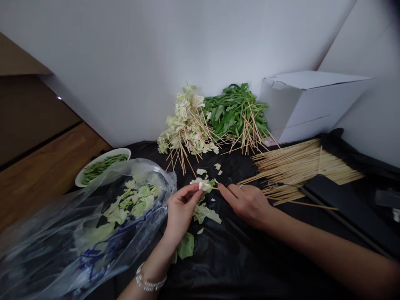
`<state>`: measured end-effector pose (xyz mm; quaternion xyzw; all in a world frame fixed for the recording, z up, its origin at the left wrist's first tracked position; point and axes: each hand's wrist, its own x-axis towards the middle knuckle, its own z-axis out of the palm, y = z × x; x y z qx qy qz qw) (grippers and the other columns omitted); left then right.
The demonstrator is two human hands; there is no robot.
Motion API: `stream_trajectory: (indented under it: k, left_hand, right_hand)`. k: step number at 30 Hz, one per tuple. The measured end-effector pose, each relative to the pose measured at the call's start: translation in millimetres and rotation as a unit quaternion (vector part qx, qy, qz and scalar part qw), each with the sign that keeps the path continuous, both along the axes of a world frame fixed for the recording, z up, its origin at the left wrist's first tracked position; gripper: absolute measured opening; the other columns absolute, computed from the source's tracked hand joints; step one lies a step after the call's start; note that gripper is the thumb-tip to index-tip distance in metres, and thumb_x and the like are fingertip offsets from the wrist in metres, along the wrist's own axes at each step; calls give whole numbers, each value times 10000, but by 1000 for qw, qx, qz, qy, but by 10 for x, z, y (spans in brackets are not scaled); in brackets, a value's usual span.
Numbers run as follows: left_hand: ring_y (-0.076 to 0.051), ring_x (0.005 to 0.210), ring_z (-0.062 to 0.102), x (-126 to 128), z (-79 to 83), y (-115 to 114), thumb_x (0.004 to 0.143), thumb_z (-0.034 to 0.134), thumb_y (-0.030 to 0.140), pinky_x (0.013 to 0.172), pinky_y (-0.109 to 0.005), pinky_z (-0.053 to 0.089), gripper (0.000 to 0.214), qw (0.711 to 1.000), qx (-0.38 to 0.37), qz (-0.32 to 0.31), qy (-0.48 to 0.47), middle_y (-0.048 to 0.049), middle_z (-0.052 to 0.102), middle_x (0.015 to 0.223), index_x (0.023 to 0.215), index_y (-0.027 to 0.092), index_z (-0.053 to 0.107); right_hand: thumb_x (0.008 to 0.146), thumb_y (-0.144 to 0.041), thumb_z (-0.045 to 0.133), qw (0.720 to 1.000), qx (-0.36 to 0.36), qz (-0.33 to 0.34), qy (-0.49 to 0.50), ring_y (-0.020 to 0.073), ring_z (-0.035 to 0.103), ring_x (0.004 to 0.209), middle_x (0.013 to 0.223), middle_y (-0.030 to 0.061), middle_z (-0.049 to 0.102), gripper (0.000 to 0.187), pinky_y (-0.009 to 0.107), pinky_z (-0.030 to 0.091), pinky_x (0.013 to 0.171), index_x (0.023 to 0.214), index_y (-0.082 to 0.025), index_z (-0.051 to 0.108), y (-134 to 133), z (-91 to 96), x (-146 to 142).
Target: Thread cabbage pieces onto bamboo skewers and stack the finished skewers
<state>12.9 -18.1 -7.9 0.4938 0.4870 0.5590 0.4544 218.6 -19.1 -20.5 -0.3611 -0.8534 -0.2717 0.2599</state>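
Fingers of the left hand (184, 203) pinch a small piece of cabbage (204, 186) between thumb and forefinger, while those of the right hand (248, 203) close on a thin wooden stick (214, 188) that runs up to it. How far the stick goes into the cabbage is hidden. Both are held just above the black sheet (246, 262), between the hands. The cabbage should be light, crisp and a little slippery, and likely to tear if squeezed; a flat, loose pinch at its thicker part seems best. The stick looks stiff but slim enough to snap, so a hold close to the cabbage would keep it from bending.

Below the left hand lies a green leaf (186, 246). A clear plastic bag (167, 183) spreads at the left, with torn leaves (145, 202) showing in it. Under and just beyond the fingers are loose scraps (206, 214). Farther right, a dark flat case (340, 204) lies beside a spread of bare sticks (287, 162); farther left is a white bowl (78, 180) of green beans (103, 167). At the back, cabbage on sticks (184, 110) sits next to leafy greens on sticks (233, 106), and beside those a white box (315, 104).
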Motion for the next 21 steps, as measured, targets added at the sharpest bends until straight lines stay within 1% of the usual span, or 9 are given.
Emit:
stream_trajectory:
  k: [3, 8, 16, 19, 21]
  left_hand:
    - [-122, 669, 701, 10, 11, -9, 687, 801, 244, 690, -212, 577, 191, 1000, -10, 3, 3, -17, 784, 801, 875, 210, 791]
    - [-147, 672, 721, 29, 8, -21, 681, 803, 262, 694, -241, 599, 214, 999, -35, 5, -10, -25, 784, 772, 886, 200, 796]
    - [-170, 660, 733, 59, -32, -49, 686, 798, 270, 637, -242, 607, 225, 999, -46, -4, 8, -37, 781, 749, 894, 186, 796]
    - [-173, 640, 728, 72, -52, -56, 696, 794, 272, 630, -252, 609, 227, 999, -42, -9, 16, -37, 775, 721, 906, 186, 797]
    - [-179, 647, 729, 80, -59, -60, 693, 797, 269, 635, -261, 612, 234, 999, -37, -16, 18, -40, 778, 741, 914, 191, 796]
  right_hand:
    - [900, -89, 464, 1000, -16, -11, -16, 135, 470, 530, 709, 23, 596, 300, 317, 255, 506, 1157, -91, 618, -19, -1, -14]
    - [885, -90, 485, 999, -35, -18, -22, 134, 484, 526, 712, 24, 600, 288, 316, 265, 507, 1144, -90, 612, -30, 3, -27]
    - [890, -83, 476, 999, -39, -6, -20, 129, 483, 533, 715, 30, 605, 260, 308, 268, 516, 1115, -76, 607, -29, -15, -51]
    - [895, -80, 470, 999, -41, 0, -15, 125, 473, 536, 712, 31, 597, 252, 308, 266, 514, 1109, -70, 602, -28, -24, -57]
    - [898, -78, 463, 999, -43, 7, -14, 128, 476, 542, 720, 34, 596, 253, 308, 269, 510, 1112, -63, 598, -21, -30, -58]
